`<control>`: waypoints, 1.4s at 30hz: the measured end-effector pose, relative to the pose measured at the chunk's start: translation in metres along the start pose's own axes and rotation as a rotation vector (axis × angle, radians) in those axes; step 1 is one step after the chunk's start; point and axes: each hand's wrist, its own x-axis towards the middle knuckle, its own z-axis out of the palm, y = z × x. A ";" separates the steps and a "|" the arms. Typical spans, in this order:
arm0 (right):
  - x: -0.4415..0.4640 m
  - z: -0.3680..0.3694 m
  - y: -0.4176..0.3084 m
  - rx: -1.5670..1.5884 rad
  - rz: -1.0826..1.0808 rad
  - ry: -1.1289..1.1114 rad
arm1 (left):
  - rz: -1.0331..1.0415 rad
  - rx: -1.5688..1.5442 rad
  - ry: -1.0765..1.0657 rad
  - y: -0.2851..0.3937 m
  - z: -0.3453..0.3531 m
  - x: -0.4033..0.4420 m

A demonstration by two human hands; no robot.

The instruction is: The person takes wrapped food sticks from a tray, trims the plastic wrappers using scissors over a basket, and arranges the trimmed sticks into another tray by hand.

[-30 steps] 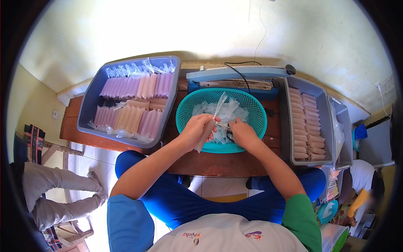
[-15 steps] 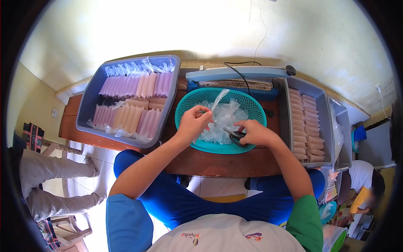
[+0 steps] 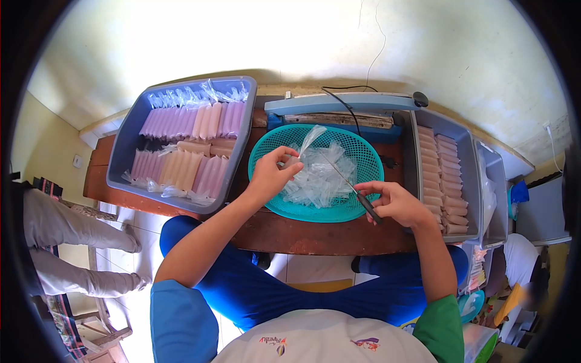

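My left hand [image 3: 273, 173] is closed on a plastic tube bag [image 3: 312, 138], whose loose clear end sticks up past my fingertips. A pinkish part shows at the fingers; the rest is hidden by the hand. In my right hand [image 3: 392, 201] are scissors with dark handles [image 3: 368, 209]. Their thin blade [image 3: 340, 171] points up and left toward the bag, apart from it. Both hands are over a turquoise mesh basket [image 3: 261, 157]. Inside lies a heap of clear plastic scraps [image 3: 321, 181].
A grey tub [image 3: 249, 115] of filled purple and peach tubes stands left on the brown table [image 3: 315, 238]. Behind the basket is a blue bar sealer [image 3: 339, 104]. More filled tubes [image 3: 431, 175] lie in a right-hand tub. People are at both sides, one in light trousers [image 3: 78, 224].
My right hand has moved right and down, turning the scissors so a long blade now shows. My left hand has shifted slightly left, still holding the bag.
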 end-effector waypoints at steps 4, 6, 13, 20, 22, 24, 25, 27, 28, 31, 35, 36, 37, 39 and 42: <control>0.000 0.012 0.008 0.029 0.043 0.055 | 0.081 0.170 0.037 0.005 -0.004 -0.001; 0.003 0.013 0.015 0.023 0.048 0.072 | 0.141 0.280 0.093 0.012 -0.004 -0.004; 0.010 0.025 0.022 0.085 0.041 0.047 | 0.262 0.352 0.096 0.013 0.002 -0.007; 0.016 0.037 0.020 0.139 0.045 0.102 | 0.347 0.441 0.065 0.014 0.007 -0.014; 0.019 0.038 0.024 0.140 0.051 0.103 | 0.364 0.458 0.063 0.015 0.009 -0.015; 0.021 0.040 0.026 0.140 0.055 0.104 | 0.390 0.451 0.055 0.016 0.010 -0.017; 0.022 0.041 0.026 0.139 0.060 0.113 | 0.390 0.451 0.055 0.015 0.010 -0.017; 0.022 0.043 0.026 0.137 0.064 0.123 | 0.410 0.480 0.042 0.014 0.010 -0.018; 0.023 0.043 0.027 0.134 0.061 0.125 | 0.409 0.480 0.042 0.014 0.010 -0.018; 0.024 0.044 0.027 0.135 0.064 0.130 | 0.398 0.468 0.025 0.015 0.012 -0.019; 0.027 0.046 0.029 0.147 0.069 0.137 | 0.408 0.480 0.020 0.016 0.013 -0.020; 0.027 0.046 0.029 0.148 0.070 0.138 | 0.394 0.491 0.013 0.017 0.014 -0.020; 0.026 0.046 0.028 0.149 0.063 0.138 | 0.394 0.491 0.012 0.016 0.014 -0.020; 0.027 0.047 0.029 0.151 0.057 0.138 | 0.449 0.467 0.027 0.012 0.015 -0.019; 0.027 0.047 0.030 0.160 0.053 0.134 | 0.414 0.482 0.011 0.011 0.015 -0.019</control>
